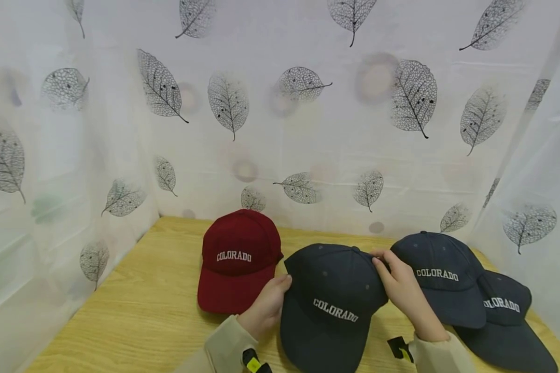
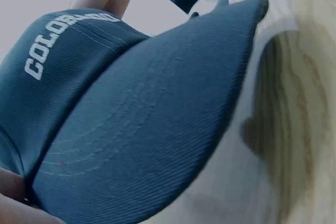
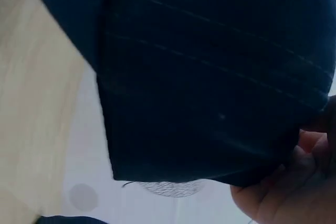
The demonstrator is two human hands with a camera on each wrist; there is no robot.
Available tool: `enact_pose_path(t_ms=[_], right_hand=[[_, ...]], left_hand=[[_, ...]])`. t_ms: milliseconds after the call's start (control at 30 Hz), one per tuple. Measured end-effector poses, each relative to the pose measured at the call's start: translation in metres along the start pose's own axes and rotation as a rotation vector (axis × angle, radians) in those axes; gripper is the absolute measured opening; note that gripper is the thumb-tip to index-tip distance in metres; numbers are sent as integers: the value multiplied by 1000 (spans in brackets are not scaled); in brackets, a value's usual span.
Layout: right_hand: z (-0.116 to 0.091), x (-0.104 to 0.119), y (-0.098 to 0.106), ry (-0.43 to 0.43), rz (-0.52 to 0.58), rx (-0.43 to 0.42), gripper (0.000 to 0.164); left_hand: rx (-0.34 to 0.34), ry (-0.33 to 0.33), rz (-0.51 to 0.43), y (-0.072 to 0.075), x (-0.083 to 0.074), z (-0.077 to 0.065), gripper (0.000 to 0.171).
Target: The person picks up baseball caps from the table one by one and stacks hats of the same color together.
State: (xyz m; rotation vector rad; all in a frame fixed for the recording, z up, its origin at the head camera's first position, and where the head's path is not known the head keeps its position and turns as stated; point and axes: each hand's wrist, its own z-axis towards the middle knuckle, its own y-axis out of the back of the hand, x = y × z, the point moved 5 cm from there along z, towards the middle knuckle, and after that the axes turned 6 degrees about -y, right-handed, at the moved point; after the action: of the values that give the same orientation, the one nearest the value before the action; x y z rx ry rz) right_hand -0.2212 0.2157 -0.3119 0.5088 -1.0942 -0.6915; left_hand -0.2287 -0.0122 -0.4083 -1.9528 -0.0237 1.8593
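Between both hands is a dark navy baseball cap (image 1: 329, 290) with white COLORADO lettering, its brim pointing toward me. My left hand (image 1: 267, 305) pinches its left edge near where the brim meets the crown. With thumb and fingers, my right hand (image 1: 403, 287) grips the right rear of the crown. In the left wrist view the brim (image 2: 147, 114) is raised off the table and casts a shadow. The right wrist view shows the side of the crown (image 3: 210, 87) and the right-hand fingers (image 3: 294, 187) pinching its edge.
A red COLORADO cap (image 1: 238, 261) sits on the wooden table (image 1: 135, 305), left of the held cap. To the right, a navy cap (image 1: 441, 280) overlaps another dark cap (image 1: 508, 321). Behind and at the sides hangs a white leaf-print curtain (image 1: 280, 140).
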Motion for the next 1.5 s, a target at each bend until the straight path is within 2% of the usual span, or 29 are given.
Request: enact_pose_path(t_ms=[133, 367, 633, 833, 1167, 1367, 1500], right_hand=[[3, -9, -7, -35, -20, 59, 21], [6, -19, -16, -78, -49, 114, 20], [5, -25, -29, -106, -80, 181, 20], [6, -28, -34, -110, -104, 195, 19], [5, -25, -31, -104, -164, 194, 22], [-5, -18, -20, -93, -236, 178, 20], [-20, -16, -14, -138, -273, 241, 11]], left_hand=[[4, 55, -9, -2, 7, 1, 52], [28, 139, -6, -3, 11, 3, 52], [18, 223, 70, -1, 15, 2, 59], [-8, 238, 154, 2, 13, 0, 63], [10, 245, 274, 4, 4, -3, 67], [43, 247, 249, 4, 5, -8, 65], [69, 257, 235, 5, 5, -14, 61]])
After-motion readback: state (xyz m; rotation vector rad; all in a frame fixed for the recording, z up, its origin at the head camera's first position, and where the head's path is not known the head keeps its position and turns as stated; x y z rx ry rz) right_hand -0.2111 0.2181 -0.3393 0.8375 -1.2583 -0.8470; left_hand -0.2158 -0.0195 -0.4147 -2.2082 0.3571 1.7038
